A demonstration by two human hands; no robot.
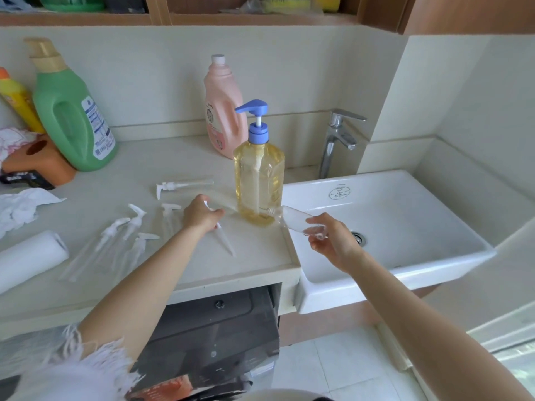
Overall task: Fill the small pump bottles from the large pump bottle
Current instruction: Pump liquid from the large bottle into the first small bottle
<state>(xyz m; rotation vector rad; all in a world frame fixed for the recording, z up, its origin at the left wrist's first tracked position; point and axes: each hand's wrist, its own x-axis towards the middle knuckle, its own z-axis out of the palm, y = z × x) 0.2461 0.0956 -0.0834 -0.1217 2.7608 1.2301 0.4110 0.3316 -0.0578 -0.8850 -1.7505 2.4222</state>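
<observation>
**Two hands at the soap bottle, pump tubes spread on the worktop**

Several things crowd the far left of the worktop (254, 264): a yellow bottle (14, 96), a green detergent jug (72, 117), an orange holder (40, 160), a crumpled tissue (20, 206) and a paper towel roll (29, 259). Just right of the roll lie loose white pump heads (127, 227) with clear dip tubes, and one more pump head (179, 185) lies flat farther back. The left hand (202, 214) reaches over the worktop, its grip curled round another white pump (224, 241), whose tube slants toward the front edge. A pink bottle (221, 105) stands against the back wall. In front of it stands the large pump bottle (259, 172), upright, filled with yellow liquid and topped with a blue pump, near the worktop's right end. The right hand (333, 241) grips the base of a small clear bottle (292, 219), tilted so its open neck points at the foot of the large bottle, above the rim of the white sink (405, 227). A chrome tap (338, 140) rises behind the sink.
</observation>
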